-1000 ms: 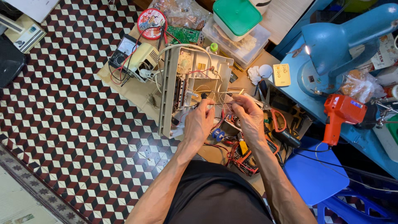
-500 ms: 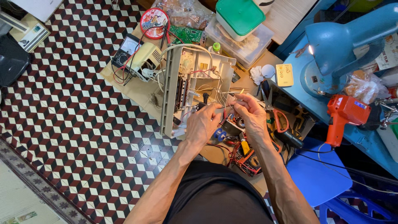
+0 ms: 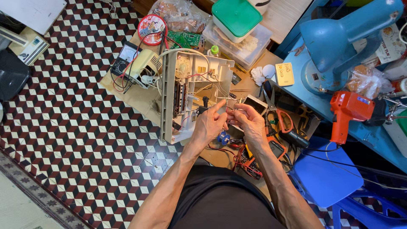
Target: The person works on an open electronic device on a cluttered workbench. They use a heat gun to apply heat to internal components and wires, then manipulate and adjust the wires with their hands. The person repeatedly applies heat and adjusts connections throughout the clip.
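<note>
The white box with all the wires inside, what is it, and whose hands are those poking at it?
The picture comes from a camera worn on a person's head, looking down, so the arms are that person's own. The white box is some opened-up appliance lying on cardboard on a tiled floor, its wires showing. The left hand and the right hand meet beside it, pinching thin wires between the fingertips. Around them lie a meter, scissors with orange handles, an orange power tool and a blue desk lamp.

Open casing crowded by tools
</note>
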